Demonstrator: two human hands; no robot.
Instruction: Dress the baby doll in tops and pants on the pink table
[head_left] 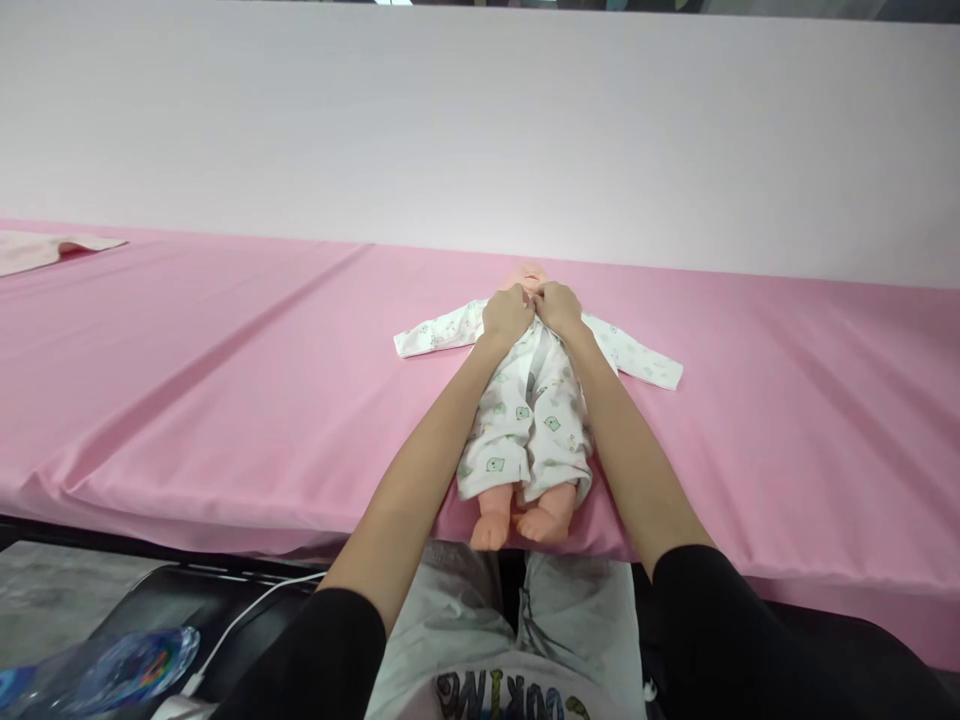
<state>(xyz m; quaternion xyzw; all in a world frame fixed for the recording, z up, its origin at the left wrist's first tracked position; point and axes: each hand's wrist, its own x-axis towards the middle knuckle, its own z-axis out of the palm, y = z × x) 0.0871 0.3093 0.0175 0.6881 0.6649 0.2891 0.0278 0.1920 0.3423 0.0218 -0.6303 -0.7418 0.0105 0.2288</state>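
A baby doll (551,517) lies on its back on the pink table cover (225,380), feet toward me and head far. It wears a white printed romper (529,420) with both sleeves spread out sideways. My left hand (506,313) and my right hand (559,305) meet at the romper's neckline, just below the doll's chin. Both hands are closed, fingers pinching the fabric at the collar. The doll's face is mostly hidden behind my hands.
A pale pink folded cloth (45,248) lies at the far left of the table. A white wall panel runs behind the table. Below the near table edge at the left sit a dark bag and a white cable (247,610).
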